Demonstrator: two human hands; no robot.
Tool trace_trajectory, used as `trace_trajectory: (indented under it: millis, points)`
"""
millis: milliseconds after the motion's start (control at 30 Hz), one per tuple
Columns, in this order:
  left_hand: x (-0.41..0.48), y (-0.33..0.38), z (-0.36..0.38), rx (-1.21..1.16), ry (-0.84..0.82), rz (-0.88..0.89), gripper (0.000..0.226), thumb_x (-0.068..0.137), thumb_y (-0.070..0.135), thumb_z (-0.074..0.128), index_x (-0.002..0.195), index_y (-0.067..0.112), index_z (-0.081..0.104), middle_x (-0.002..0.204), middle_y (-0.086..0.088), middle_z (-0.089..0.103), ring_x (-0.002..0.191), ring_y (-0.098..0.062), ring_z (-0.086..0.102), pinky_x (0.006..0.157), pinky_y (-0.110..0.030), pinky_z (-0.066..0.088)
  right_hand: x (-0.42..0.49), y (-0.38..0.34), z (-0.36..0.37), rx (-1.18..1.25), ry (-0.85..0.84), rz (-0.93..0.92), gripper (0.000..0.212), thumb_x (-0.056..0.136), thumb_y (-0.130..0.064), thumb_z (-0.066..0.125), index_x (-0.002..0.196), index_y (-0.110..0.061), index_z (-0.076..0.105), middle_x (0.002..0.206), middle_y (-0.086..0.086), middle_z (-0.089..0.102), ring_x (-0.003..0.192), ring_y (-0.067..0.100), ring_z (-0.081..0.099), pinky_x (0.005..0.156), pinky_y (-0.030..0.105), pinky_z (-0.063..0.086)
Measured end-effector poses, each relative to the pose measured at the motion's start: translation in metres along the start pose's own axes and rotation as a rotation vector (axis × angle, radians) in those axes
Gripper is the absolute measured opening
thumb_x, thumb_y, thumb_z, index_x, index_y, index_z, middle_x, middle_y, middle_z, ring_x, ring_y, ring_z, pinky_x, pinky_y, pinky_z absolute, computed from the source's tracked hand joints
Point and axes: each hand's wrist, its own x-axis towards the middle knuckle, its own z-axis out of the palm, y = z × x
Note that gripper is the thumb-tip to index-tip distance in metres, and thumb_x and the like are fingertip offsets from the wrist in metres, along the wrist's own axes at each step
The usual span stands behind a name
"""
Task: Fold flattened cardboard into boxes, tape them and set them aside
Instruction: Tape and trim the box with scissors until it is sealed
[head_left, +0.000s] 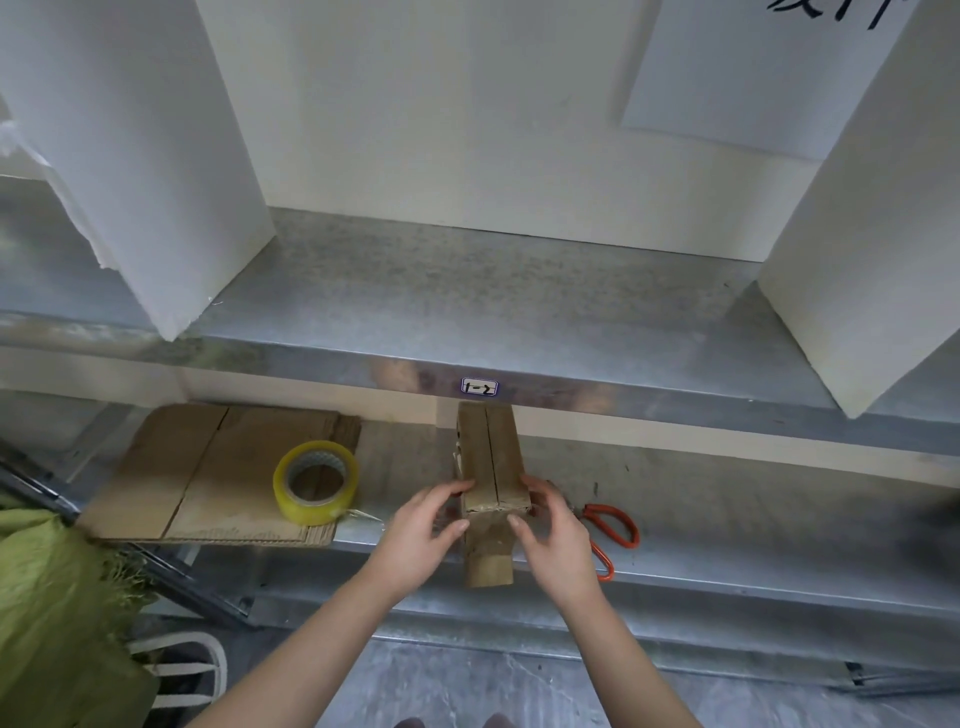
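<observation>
Left hand (421, 535) and right hand (556, 540) clasp the near end of one box (491, 467) at the lower shelf's front edge (727, 582), one tape roll (316, 483) on one cardboard stack (208, 467) lying left of the grip, one scissors (613, 525) just right, the upper shelf (519, 312) overhanging the far end.

A small white label (479, 387) with a dark rounded border sticks to the front edge of the upper shelf (311, 364), about midway along it. Its handwritten black characters read "1-2" as seen from here, though the strokes look as if they may be upside down, which would make it "2-1". On the wall at the top right hangs a white sheet (753, 78) with bold black brush strokes (831, 13), cut off and unreadable.
</observation>
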Motion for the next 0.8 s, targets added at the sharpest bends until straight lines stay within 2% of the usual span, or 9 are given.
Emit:
trace_trajectory:
  millis: [67, 133, 200, 267, 367, 467, 633, 733, 800]
  points:
    - [0.0, -0.002, -0.007, 0.149, -0.02, 0.037, 0.049, 0.093, 0.039, 0.056, 0.137, 0.046, 0.036, 0.135, 0.019, 0.04, 0.124, 0.001, 0.039, 0.107, -0.026, 0.036, -0.003, -0.002, -0.005, -0.088, 0.029, -0.046, 0.049, 0.085, -0.04, 0.066, 0.13, -0.037, 0.047, 0.128, -0.017, 0.056, 0.121, 0.005, 0.051, 0.101, 0.027, 0.042]
    - [-0.003, -0.009, -0.021, 0.362, 0.014, 0.117, 0.051, 0.094, 0.047, 0.049, 0.142, 0.036, 0.035, 0.139, 0.017, 0.04, 0.13, -0.004, 0.035, 0.11, -0.03, 0.033, -0.01, -0.009, -0.01, -0.223, 0.084, -0.134, 0.046, 0.087, -0.048, 0.055, 0.13, -0.032, 0.05, 0.13, -0.014, 0.054, 0.127, 0.009, 0.043, 0.104, 0.026, 0.035]
    - [-0.009, -0.022, -0.038, 0.579, 0.06, 0.221, 0.049, 0.094, 0.051, 0.041, 0.138, 0.031, 0.043, 0.14, 0.01, 0.047, 0.133, -0.013, 0.039, 0.109, -0.035, 0.035, -0.017, -0.024, -0.01, -0.315, 0.105, -0.258, 0.041, 0.09, -0.046, 0.05, 0.127, -0.03, 0.055, 0.13, -0.011, 0.054, 0.132, 0.013, 0.039, 0.107, 0.029, 0.032]
    - [-0.015, -0.035, -0.057, 0.749, 0.084, 0.277, 0.049, 0.09, 0.052, 0.038, 0.13, 0.028, 0.054, 0.132, 0.007, 0.057, 0.127, -0.017, 0.048, 0.105, -0.036, 0.039, -0.021, -0.043, 0.0, -0.349, 0.062, -0.372, 0.04, 0.091, -0.041, 0.051, 0.128, -0.029, 0.055, 0.132, -0.008, 0.054, 0.132, 0.016, 0.039, 0.11, 0.033, 0.032]
    - [-0.025, -0.058, -0.085, 0.902, 0.043, 0.238, 0.051, 0.086, 0.052, 0.04, 0.123, 0.025, 0.061, 0.122, 0.004, 0.063, 0.118, -0.019, 0.057, 0.104, -0.035, 0.041, -0.022, -0.07, 0.03, -0.37, -0.048, -0.501, 0.042, 0.09, -0.034, 0.055, 0.132, -0.028, 0.053, 0.135, -0.007, 0.052, 0.134, 0.014, 0.037, 0.112, 0.028, 0.028]
    - [-0.029, -0.083, -0.111, 0.927, -0.006, 0.173, 0.053, 0.083, 0.05, 0.044, 0.124, 0.022, 0.06, 0.124, 0.001, 0.063, 0.119, -0.022, 0.057, 0.106, -0.034, 0.03, -0.014, -0.086, 0.071, -0.397, -0.136, -0.554, 0.044, 0.088, -0.03, 0.055, 0.132, -0.028, 0.051, 0.134, -0.006, 0.053, 0.132, 0.015, 0.039, 0.112, 0.026, 0.03]
    - [-0.023, -0.113, -0.142, 0.954, -0.124, 0.067, 0.057, 0.082, 0.054, 0.041, 0.128, 0.025, 0.057, 0.126, 0.001, 0.062, 0.119, -0.02, 0.057, 0.105, -0.036, 0.04, 0.011, -0.08, 0.143, -0.51, -0.22, -0.327, 0.046, 0.091, -0.028, 0.051, 0.136, -0.026, 0.048, 0.138, -0.001, 0.053, 0.133, 0.023, 0.042, 0.108, 0.039, 0.038]
    - [-0.017, -0.126, -0.146, 0.869, -0.259, 0.054, 0.062, 0.089, 0.058, 0.039, 0.141, 0.025, 0.042, 0.143, 0.0, 0.047, 0.137, -0.022, 0.037, 0.115, -0.039, 0.022, 0.026, -0.065, 0.17, -0.632, -0.332, -0.072, 0.049, 0.099, -0.025, 0.044, 0.147, -0.024, 0.034, 0.152, 0.002, 0.035, 0.144, 0.023, 0.026, 0.113, 0.039, 0.029]
    - [-0.014, -0.133, -0.144, 0.842, -0.283, 0.074, 0.06, 0.092, 0.054, 0.046, 0.144, 0.026, 0.037, 0.145, 0.001, 0.044, 0.14, -0.022, 0.032, 0.116, -0.038, 0.019, 0.035, -0.056, 0.178, -0.659, -0.415, 0.028, 0.049, 0.101, -0.026, 0.041, 0.149, -0.025, 0.029, 0.157, 0.0, 0.026, 0.146, 0.022, 0.019, 0.115, 0.04, 0.026]
